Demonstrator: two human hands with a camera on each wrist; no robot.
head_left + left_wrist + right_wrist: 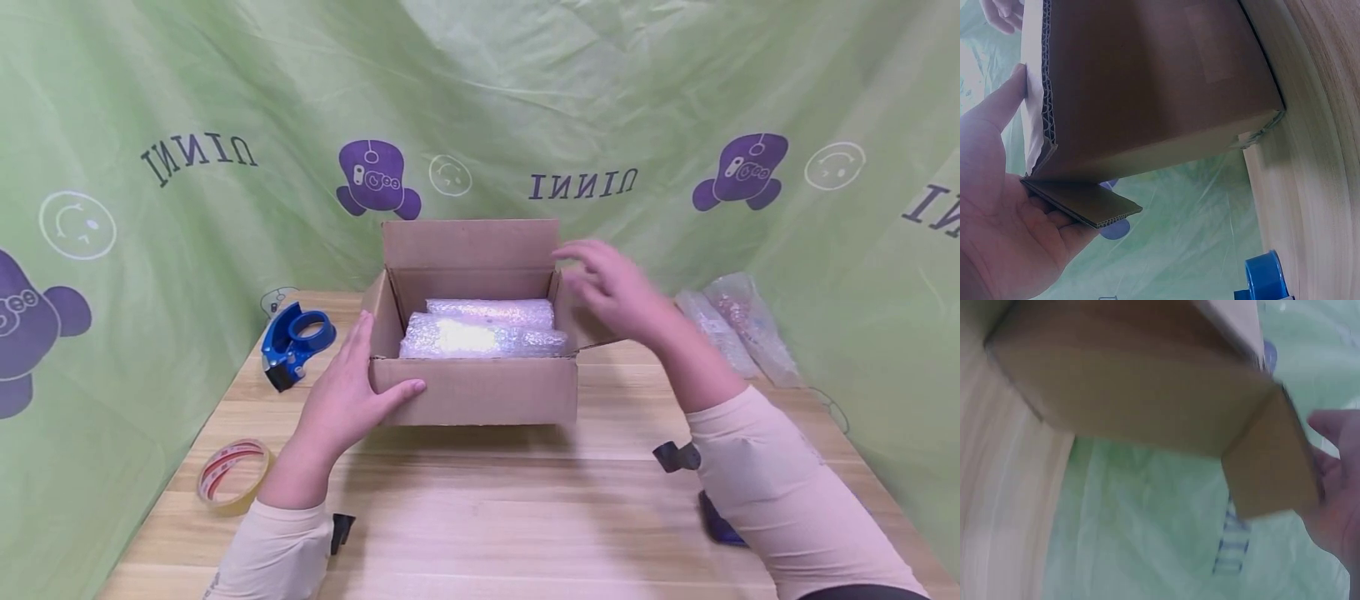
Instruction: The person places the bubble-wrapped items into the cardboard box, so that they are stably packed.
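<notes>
A brown cardboard box [480,392] stands with its top flaps up or outward, and two bubble-wrapped bundles [483,336] lie inside. My left hand [345,400] rests on the box's left front corner, thumb extended along the front panel. In the left wrist view, its fingers lie behind a side flap [1085,201]. On the other side my right hand [615,287], a little blurred, is at the right flap [588,317], fingers extended near its upper edge. The right wrist view has that flap [1272,462] with the hand against its outer side.
A blue tape dispenser [281,346] sits left of the box, with a roll of clear tape [236,475] nearer. More bubble-wrap pieces [738,329] lie at the back right. A dark object [722,521] is partly hidden by the right sleeve. Green fabric [480,108] hangs around the table.
</notes>
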